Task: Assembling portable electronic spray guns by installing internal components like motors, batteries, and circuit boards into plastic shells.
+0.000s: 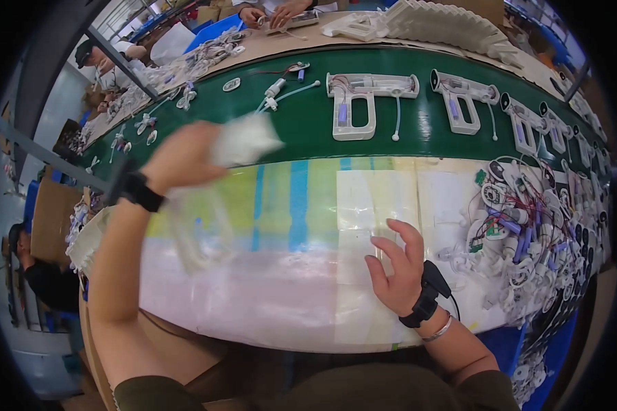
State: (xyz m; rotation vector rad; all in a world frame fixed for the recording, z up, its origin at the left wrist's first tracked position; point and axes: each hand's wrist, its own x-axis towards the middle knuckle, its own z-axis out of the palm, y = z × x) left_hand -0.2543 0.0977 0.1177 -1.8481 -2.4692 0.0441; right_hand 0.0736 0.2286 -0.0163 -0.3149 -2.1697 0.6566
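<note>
while left hand [185, 156] pinches a blurred white piece [248, 140], right hand [399, 277] has fingers spread; wired shells [391, 85] look filled, loose parts [517, 229] remain.

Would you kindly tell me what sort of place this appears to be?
It looks like a factory assembly line: open white housings lie in a row on a green surface, perhaps a conveyor belt; loose parts are heaped on the right; another person's hands work opposite.

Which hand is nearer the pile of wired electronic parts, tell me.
Right: the right hand is just left of the pile of wired electronic parts; the left hand is much farther left.
</note>
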